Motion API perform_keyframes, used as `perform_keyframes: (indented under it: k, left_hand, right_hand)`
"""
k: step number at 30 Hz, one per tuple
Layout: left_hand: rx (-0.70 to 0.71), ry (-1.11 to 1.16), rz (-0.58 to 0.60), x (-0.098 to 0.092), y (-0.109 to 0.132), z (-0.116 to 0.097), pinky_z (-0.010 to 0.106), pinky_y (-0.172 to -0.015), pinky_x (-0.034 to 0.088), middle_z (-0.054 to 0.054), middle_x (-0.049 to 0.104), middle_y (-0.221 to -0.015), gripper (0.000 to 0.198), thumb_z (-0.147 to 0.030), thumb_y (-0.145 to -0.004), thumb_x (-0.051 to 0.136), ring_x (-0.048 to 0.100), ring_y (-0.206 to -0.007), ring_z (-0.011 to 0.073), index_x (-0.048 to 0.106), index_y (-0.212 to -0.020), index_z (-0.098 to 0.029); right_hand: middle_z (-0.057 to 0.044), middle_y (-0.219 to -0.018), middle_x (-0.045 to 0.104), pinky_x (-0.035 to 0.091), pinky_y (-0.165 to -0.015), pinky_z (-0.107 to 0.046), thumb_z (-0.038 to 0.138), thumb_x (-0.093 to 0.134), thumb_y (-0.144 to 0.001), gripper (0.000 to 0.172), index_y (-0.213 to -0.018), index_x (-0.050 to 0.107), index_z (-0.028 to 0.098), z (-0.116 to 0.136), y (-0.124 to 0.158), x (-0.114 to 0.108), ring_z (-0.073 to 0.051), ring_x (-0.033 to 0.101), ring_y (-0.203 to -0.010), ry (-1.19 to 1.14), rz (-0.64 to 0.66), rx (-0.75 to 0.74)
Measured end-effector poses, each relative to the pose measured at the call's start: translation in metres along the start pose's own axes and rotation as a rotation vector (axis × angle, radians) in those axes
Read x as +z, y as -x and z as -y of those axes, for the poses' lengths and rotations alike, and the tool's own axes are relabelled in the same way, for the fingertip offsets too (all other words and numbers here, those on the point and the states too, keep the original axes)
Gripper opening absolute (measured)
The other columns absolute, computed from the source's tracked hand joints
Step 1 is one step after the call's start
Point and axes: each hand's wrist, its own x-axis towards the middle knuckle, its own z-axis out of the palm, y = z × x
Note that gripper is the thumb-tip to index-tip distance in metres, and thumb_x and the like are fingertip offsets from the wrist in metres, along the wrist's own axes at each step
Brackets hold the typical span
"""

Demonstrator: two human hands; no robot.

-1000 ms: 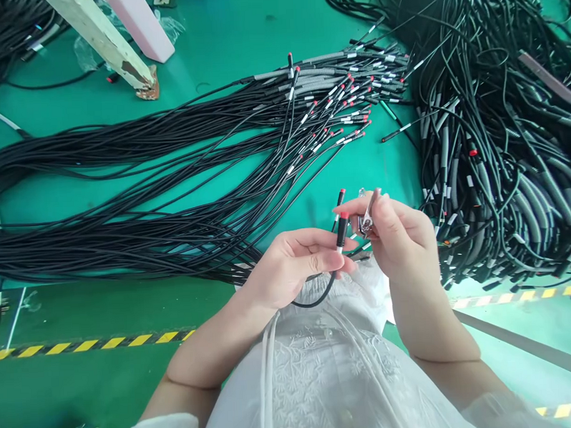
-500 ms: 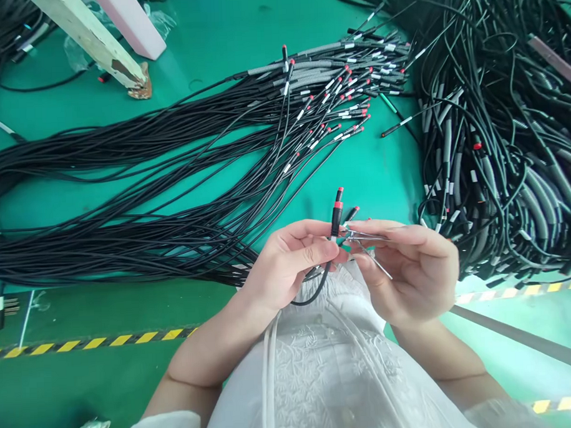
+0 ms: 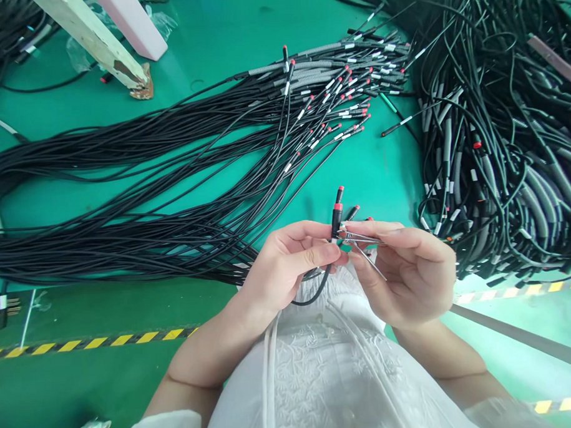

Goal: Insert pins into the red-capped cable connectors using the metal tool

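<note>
My left hand (image 3: 287,264) is closed on a black cable connector (image 3: 336,222) with a red ring and a thinner red-tipped end pointing up. Its black cable (image 3: 320,293) loops down below my fingers. Just right of it, a second red-tipped connector (image 3: 353,213) sticks up between my hands. Thumb and fingers of my right hand (image 3: 412,269) pinch several thin silvery metal pieces (image 3: 374,265), whose ends meet beside the connector. I cannot tell their exact kind. A bit of green shows between the fingertips, partly hidden.
Long bundled black cables (image 3: 124,145) with red-capped ends lie across the green table (image 3: 223,29). A big heap of cables and grey corrugated sleeves (image 3: 489,138) covers the right side. A worn, pale wooden leg (image 3: 92,43) and a pink bar (image 3: 133,26) stand at upper left.
My right hand has shifted slightly left, and the silvery pieces have moved a little with it. My left hand and the connector stay almost in place.
</note>
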Motion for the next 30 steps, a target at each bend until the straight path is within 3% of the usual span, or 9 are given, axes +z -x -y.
perform_keyframes:
  k: [6, 13, 24, 30]
  left_hand:
    - [-0.011, -0.067, -0.019, 0.0001, 0.0015, -0.0003, 0.024, -0.061, 0.051, 0.003, 0.076, -0.066, 0.016, -0.023, -0.068, 0.088, 0.069, -0.063, 0.0141, 0.08, -0.08, -0.018]
    - [0.008, 0.007, 0.056, 0.0009, 0.006, -0.0019, 0.02, -0.064, 0.05, 0.004, 0.077, -0.07, 0.014, -0.021, -0.08, 0.078, 0.067, -0.063, 0.0101, 0.08, -0.093, -0.016]
    - [-0.041, 0.012, 0.079, 0.0004, 0.0069, -0.0031, 0.02, -0.063, 0.048, 0.002, 0.073, -0.067, 0.012, -0.02, -0.083, 0.075, 0.063, -0.06, 0.0096, 0.08, -0.093, -0.018]
    - [-0.048, 0.01, 0.067, -0.0004, 0.0075, -0.0031, 0.02, -0.061, 0.048, 0.003, 0.073, -0.065, 0.013, -0.02, -0.083, 0.075, 0.062, -0.06, 0.0099, 0.08, -0.094, -0.017]
  right_hand:
    - [-0.004, -0.113, 0.075, 0.067, -0.079, -0.032, -0.005, 0.063, -0.084, 0.047, -0.12, 0.057, 0.025, 0.0042, 0.0004, 0.0006, -0.019, 0.074, -0.102, 0.08, -0.01, 0.031]
    - [-0.004, -0.114, 0.072, 0.065, -0.084, -0.036, 0.003, 0.071, -0.083, 0.046, -0.122, 0.057, 0.025, -0.0007, -0.0022, 0.0051, -0.02, 0.071, -0.107, 0.035, -0.194, 0.001]
    - [-0.004, -0.111, 0.073, 0.06, -0.086, -0.044, -0.002, 0.069, -0.079, 0.053, -0.124, 0.057, 0.024, -0.004, 0.0036, 0.0082, -0.023, 0.072, -0.1, 0.047, -0.123, 0.009]
    - [-0.003, -0.111, 0.073, 0.059, -0.084, -0.046, 0.005, 0.07, -0.083, 0.05, -0.124, 0.055, 0.029, -0.0036, 0.0057, 0.0077, -0.024, 0.071, -0.098, 0.158, -0.103, 0.02]
